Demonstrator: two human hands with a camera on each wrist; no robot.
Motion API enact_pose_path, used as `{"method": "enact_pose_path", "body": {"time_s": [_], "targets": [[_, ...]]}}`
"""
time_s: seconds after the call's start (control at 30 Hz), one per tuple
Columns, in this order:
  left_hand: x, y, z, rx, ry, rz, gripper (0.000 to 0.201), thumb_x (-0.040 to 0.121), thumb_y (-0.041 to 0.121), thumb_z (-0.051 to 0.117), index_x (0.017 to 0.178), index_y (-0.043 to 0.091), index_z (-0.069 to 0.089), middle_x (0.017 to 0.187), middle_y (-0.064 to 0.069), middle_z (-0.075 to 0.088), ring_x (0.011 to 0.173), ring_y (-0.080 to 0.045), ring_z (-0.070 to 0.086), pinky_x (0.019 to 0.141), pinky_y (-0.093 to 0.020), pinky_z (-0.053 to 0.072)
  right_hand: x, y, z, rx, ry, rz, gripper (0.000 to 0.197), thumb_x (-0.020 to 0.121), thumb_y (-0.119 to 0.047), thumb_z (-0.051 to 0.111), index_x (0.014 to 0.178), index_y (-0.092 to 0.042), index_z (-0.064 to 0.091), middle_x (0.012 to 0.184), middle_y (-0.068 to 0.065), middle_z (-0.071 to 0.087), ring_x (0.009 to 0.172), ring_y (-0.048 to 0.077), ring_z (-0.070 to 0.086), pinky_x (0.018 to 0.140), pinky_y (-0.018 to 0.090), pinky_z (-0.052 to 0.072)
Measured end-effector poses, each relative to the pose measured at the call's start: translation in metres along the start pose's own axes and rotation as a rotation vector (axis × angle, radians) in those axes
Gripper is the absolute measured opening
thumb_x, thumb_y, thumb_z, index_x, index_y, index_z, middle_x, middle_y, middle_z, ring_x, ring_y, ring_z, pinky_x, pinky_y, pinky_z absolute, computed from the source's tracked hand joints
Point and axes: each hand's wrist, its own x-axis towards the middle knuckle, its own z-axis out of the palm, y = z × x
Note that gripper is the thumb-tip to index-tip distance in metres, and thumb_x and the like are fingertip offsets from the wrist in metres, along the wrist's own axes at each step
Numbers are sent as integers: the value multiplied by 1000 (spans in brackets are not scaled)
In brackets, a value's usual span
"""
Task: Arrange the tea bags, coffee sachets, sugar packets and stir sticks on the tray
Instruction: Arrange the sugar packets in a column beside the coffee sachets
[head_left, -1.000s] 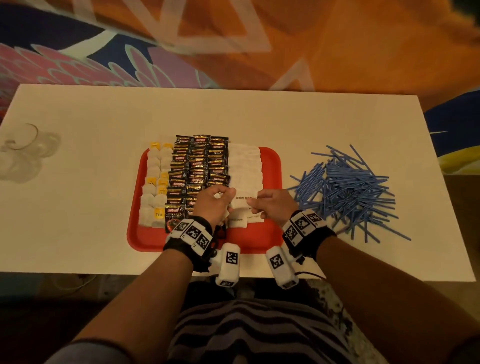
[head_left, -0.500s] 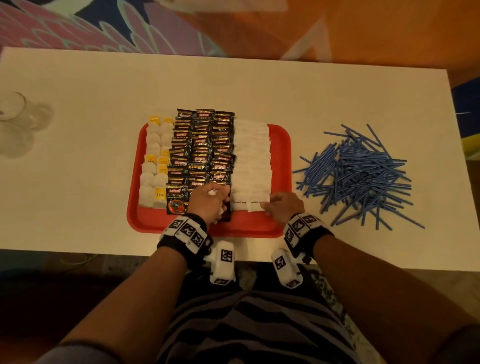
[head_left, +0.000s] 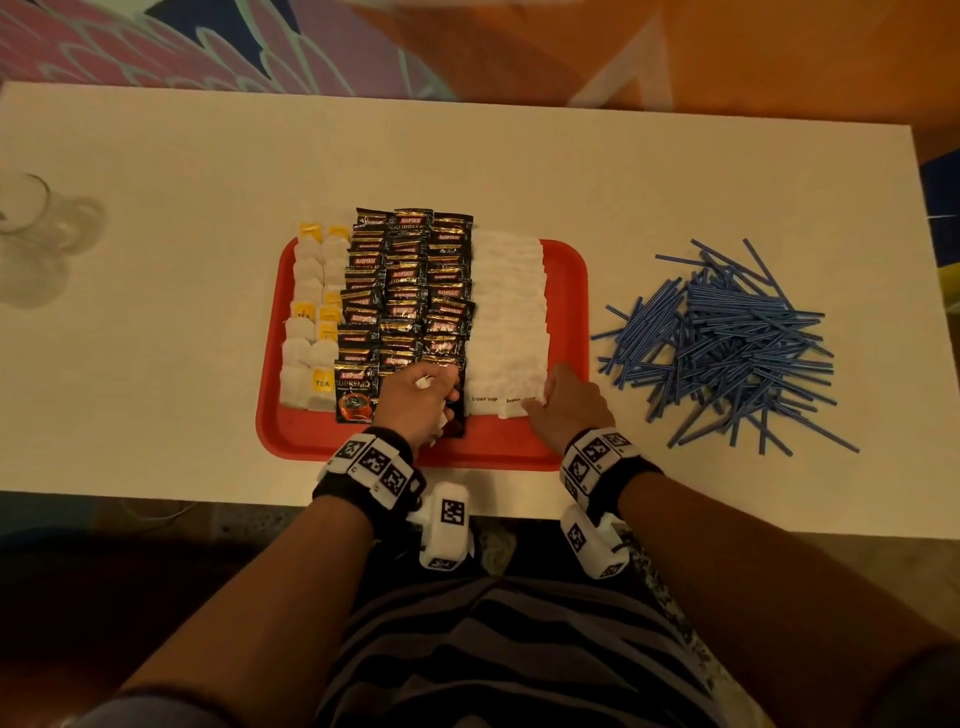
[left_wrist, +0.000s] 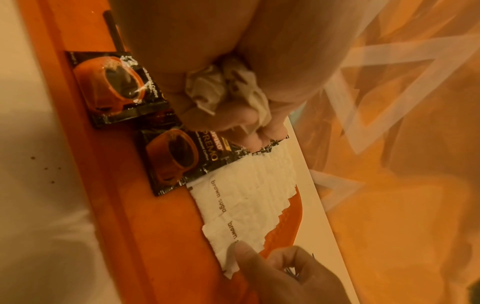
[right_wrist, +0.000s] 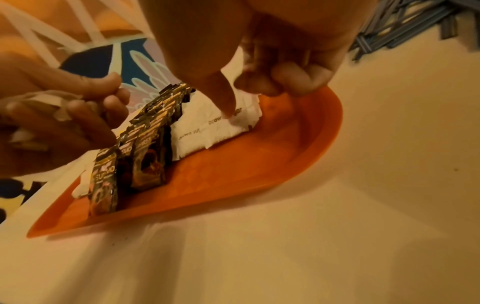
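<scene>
Bearing a red tray (head_left: 569, 291), the white table (head_left: 208, 156) fronts patterned orange cloth (head_left: 779, 52).

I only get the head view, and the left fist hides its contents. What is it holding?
Observer: The left wrist view shows the left hand gripping crumpled white paper.
Operator: What is the right hand doing?
Observer: Its thumb presses the nearest sugar packet.
Operator: And its other fingers?
Observer: The right wrist view shows those fingers curled at the packets' far edge, over the tray.
</scene>
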Motion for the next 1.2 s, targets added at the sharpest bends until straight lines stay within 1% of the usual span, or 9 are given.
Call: {"method": "enact_pose_path", "body": {"time_s": [0.1, 0.2, 0.43, 0.7, 0.87, 0.97, 1.03, 1.1, 1.2], "targets": [[-1, 2, -1, -1, 4, -2, 14, 98, 30, 62, 91, 19, 66, 78, 0, 66, 51, -9, 55, 36, -20, 35, 0, -7, 0, -42, 9, -233, 17, 92, -24, 62, 86, -19, 46, 80, -2, 55, 79, 20, 57, 70, 33, 50], [-1, 3, -1, -14, 12, -2, 18, 98, 32, 61, 88, 18, 66, 74, 1, 65, 48, -9, 53, 36, -19, 34, 6, -11, 7, -123, -44, -366, 8, 93, -18, 59, 95, -18, 51, 91, -4, 49, 88, 18, 52, 73, 27, 40], [-1, 6, -6, -104, 7, -46, 38, 102, 43, 50, 87, 10, 64, 70, -1, 59, 51, -13, 51, 33, -20, 31, 13, -12, 8, -41, -100, -332, 15, 91, -16, 62, 103, -22, 54, 99, -4, 47, 91, 14, 47, 79, 26, 40], [3, 29, 3, -246, -36, -118, 49, 104, 49, 39, 78, 12, 57, 66, -5, 57, 44, -14, 49, 34, -17, 29, -2, -38, -31, 351, -77, -301, 11, 84, -24, 73, 89, -20, 64, 68, -8, 62, 64, 2, 59, 60, 19, 41], [-9, 56, 12, -257, -36, -64, 49, 105, 49, 33, 77, 14, 50, 56, -3, 51, 35, -11, 44, 31, -18, 31, -21, -71, -59, 395, -165, -361, 27, 79, -51, 73, 81, -25, 67, 79, -10, 65, 74, 3, 60, 63, 20, 42], [-11, 67, 18, -217, -19, -40, 53, 102, 57, 33, 80, 15, 55, 57, -1, 46, 44, -14, 39, 38, -22, 33, -24, -82, -67, 350, -180, -368, 26, 80, -45, 74, 84, -20, 69, 79, -11, 65, 72, -2, 58, 59, 17, 40], [-12, 73, 21, -231, -57, -36, 56, 100, 63, 32, 82, 16, 57, 58, 0, 44, 45, -14, 37, 44, -25, 31, -24, -87, -71, 314, -162, -375, 17, 82, -36, 74, 84, -22, 67, 79, -11, 64, 72, 1, 58, 62, 19, 44], [-14, 79, 21, -269, -89, -24, 54, 101, 60, 33, 82, 15, 56, 50, 3, 43, 37, -11, 36, 39, -22, 30, -23, -89, -76, 350, -142, -368, 10, 83, -31, 74, 84, -24, 67, 81, -9, 65, 78, 8, 61, 72, 25, 49], [-17, 86, 19, -411, -159, -34, 44, 102, 49, 44, 84, 12, 58, 58, -2, 55, 39, -13, 50, 37, -21, 38, -21, -92, -84, 521, -178, -289, 10, 86, -20, 71, 81, -23, 63, 79, -4, 65, 75, 17, 64, 78, 40, 55]]}}
